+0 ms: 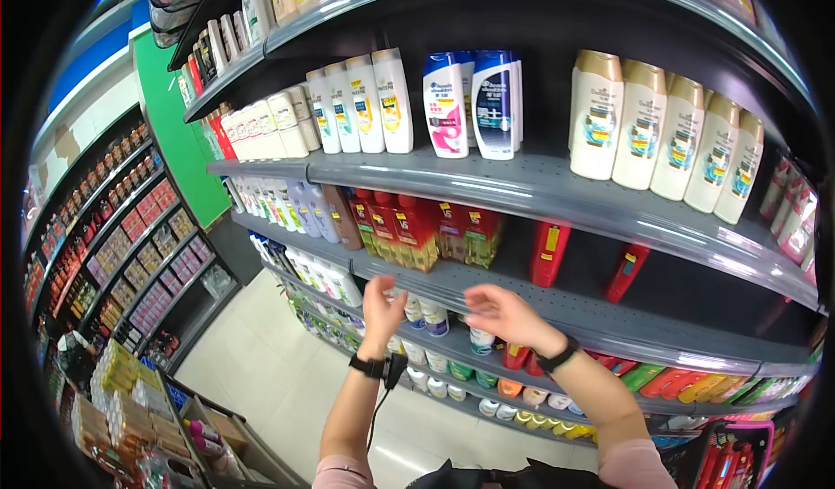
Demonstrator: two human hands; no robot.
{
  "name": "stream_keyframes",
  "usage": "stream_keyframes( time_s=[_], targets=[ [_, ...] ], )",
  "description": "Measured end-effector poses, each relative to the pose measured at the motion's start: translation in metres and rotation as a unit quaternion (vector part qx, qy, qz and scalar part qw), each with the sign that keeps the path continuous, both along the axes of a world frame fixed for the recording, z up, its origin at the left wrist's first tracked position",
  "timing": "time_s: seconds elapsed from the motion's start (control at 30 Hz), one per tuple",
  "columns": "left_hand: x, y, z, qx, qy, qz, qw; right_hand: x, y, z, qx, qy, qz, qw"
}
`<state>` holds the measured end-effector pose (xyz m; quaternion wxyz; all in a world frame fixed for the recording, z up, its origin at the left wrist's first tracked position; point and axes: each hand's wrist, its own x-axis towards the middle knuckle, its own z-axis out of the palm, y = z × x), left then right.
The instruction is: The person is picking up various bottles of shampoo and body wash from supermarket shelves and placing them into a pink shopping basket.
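My left hand (383, 309) is raised in front of the shelf, its fingers loosely bent and slightly blurred, with nothing seen in it. To its right, my right hand (515, 317) is held out with thumb and fingers apart, also without anything in it. Neither hand appears to touch the shelf. Behind them stand red-capped bottles (407, 235) with yellow tags. A red bottle (549, 252) and another red bottle (626, 272) stand farther right on that level. Above are a white and pink shampoo bottle (445, 106), a dark blue shampoo bottle (495, 106) and cream bottles with gold caps (642, 128).
Grey shelf edges (522, 195) curve across the view. White bottles (391, 102) line the upper left. A shopping basket with a pink rim (739, 454) is at lower right. Boxed goods (130, 411) stand at lower left, beside the pale tiled floor (252, 341).
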<state>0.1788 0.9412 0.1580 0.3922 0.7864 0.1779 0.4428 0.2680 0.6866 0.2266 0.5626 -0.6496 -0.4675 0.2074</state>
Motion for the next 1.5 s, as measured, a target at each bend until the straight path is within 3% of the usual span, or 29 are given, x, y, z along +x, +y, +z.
stream_keyframes(
  time_s=[0.07, 0.23, 0.4, 0.57, 1.07, 1.2, 1.27, 1.37, 1.47, 1.5],
  targets=[
    [0.024, 0.034, 0.015, 0.099, -0.013, 0.079, 0.992, 0.019, 0.064, -0.007, 0.034, -0.05, -0.066, 0.996],
    [0.068, 0.069, 0.031, 0.123, -0.054, 0.1, 0.986, 0.059, 0.169, -0.016, 0.038, -0.143, -0.284, 0.948],
    [0.084, 0.071, 0.036, 0.134, -0.064, 0.068, 0.987, 0.06, 0.202, -0.021, 0.034, -0.095, -0.307, 0.946],
    [0.093, 0.076, 0.032, 0.119, -0.049, 0.109, 0.986, 0.053, 0.215, -0.023, 0.024, -0.159, -0.425, 0.891],
    [0.093, 0.082, 0.037, 0.006, -0.042, 0.07, 0.997, 0.05, 0.214, -0.018, 0.071, -0.08, -0.432, 0.895],
    [0.094, 0.086, 0.035, -0.001, -0.043, 0.06, 0.997, 0.046, 0.211, -0.014, 0.089, -0.123, -0.427, 0.892],
    [0.094, 0.089, 0.033, -0.005, -0.041, 0.039, 0.998, 0.046, 0.209, -0.016, 0.06, -0.193, -0.411, 0.889],
    [0.09, 0.085, 0.037, 0.037, -0.024, 0.056, 0.997, 0.035, 0.184, -0.008, 0.097, -0.109, -0.356, 0.923],
    [0.087, 0.081, 0.039, 0.053, -0.012, 0.077, 0.996, 0.028, 0.156, -0.022, 0.127, -0.12, -0.323, 0.93],
    [0.089, 0.081, 0.037, 0.08, -0.018, 0.089, 0.993, 0.025, 0.147, -0.027, 0.187, -0.129, -0.298, 0.927]
  ],
)
